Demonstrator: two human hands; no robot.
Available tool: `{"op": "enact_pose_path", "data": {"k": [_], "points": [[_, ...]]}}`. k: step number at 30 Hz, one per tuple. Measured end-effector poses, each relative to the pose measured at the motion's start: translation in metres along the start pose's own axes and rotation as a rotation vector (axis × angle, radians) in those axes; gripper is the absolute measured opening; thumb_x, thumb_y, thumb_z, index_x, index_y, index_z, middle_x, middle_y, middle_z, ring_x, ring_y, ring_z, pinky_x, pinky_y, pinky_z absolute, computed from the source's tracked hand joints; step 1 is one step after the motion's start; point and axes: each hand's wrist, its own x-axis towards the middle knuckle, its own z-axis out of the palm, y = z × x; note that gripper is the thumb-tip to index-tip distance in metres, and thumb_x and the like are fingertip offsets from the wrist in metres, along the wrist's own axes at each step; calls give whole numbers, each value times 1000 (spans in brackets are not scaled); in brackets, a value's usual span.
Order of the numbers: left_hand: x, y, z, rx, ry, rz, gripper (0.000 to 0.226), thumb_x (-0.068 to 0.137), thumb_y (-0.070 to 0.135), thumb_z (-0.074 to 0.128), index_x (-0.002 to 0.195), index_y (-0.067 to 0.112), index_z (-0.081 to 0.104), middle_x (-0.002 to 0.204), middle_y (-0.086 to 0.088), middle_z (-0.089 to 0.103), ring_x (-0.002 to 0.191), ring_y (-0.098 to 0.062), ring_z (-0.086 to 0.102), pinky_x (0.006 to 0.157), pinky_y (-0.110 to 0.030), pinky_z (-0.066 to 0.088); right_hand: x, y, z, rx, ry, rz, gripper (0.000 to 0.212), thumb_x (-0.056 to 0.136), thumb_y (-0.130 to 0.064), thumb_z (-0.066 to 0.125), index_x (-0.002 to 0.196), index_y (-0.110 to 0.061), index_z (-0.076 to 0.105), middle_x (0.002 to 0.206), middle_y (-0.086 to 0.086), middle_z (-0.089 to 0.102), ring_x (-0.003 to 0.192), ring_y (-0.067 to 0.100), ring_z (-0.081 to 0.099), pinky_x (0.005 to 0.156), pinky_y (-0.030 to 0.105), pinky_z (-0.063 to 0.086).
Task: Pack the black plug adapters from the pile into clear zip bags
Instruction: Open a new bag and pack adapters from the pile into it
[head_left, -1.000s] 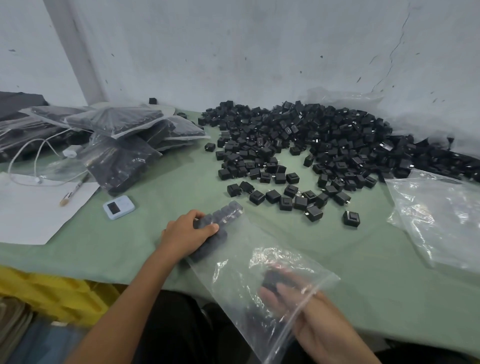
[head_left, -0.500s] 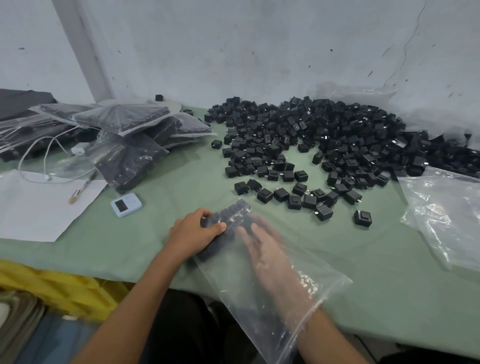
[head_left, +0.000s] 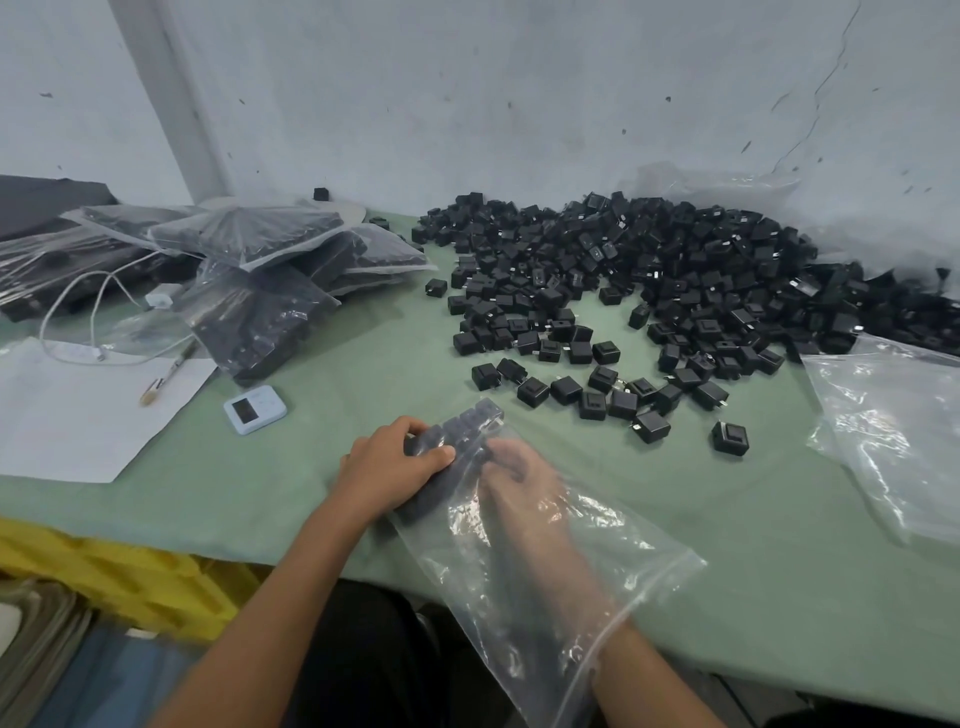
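Zip bag (head_left: 631, 564), right hand (head_left: 524, 493) now deeper inside, left hand (head_left: 384, 473) still gripping

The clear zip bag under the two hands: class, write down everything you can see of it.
The clear zip bag is thin, glossy, crinkled plastic lying on the green table, closed end away from the person, its open zip edge overhanging the near side. Rows of black adapters fill its far end. The left hand grips that end from outside; the right hand is inside it, reaching in through the mouth, its fingers blurred.
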Motion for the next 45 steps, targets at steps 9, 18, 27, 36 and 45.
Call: {"op": "enact_pose_path", "data": {"k": [9, 18, 27, 36, 45], "points": [[4, 13, -4, 129, -38, 73, 47, 89, 52, 61, 132, 37, 53, 135, 8, 60, 122, -19, 56, 102, -35, 41, 22, 7, 7, -89, 34, -59, 23, 81, -38, 60, 98, -51, 70, 98, -30, 69, 94, -8, 65, 95, 36, 55], [7, 25, 12, 49, 19, 91, 55, 86, 61, 59, 135, 38, 50, 134, 13, 59, 120, -17, 57, 93, -33, 45, -6, 26, -10, -150, -14, -289, 25, 91, -30, 68, 115, -24, 67, 105, 7, 72, 93, 15, 69, 78, 24, 54], [7, 25, 17, 94, 54, 116, 59, 89, 62, 55, 141, 37, 43, 138, 12, 57, 123, -18, 56, 94, -36, 44, -82, -31, -74, -231, -519, -72, 54, 96, 11, 51, 130, -31, 48, 138, 11, 56, 95, -2, 66, 86, 21, 53], [11, 23, 19, 108, 57, 117, 59, 90, 62, 54, 142, 39, 41, 138, 12, 56, 121, -19, 56, 88, -34, 41, -107, -115, -225, -291, -586, 24, 37, 87, -41, 74, 107, -11, 74, 93, 19, 72, 79, 25, 68, 71, 31, 54], [12, 21, 20, 102, 73, 119, 57, 89, 63, 54, 140, 40, 43, 136, 13, 58, 119, -18, 57, 85, -33, 41, 57, -77, -194, -1145, -118, -208, 41, 98, -10, 52, 134, -28, 57, 135, -7, 56, 112, 8, 57, 91, 21, 41]]}}
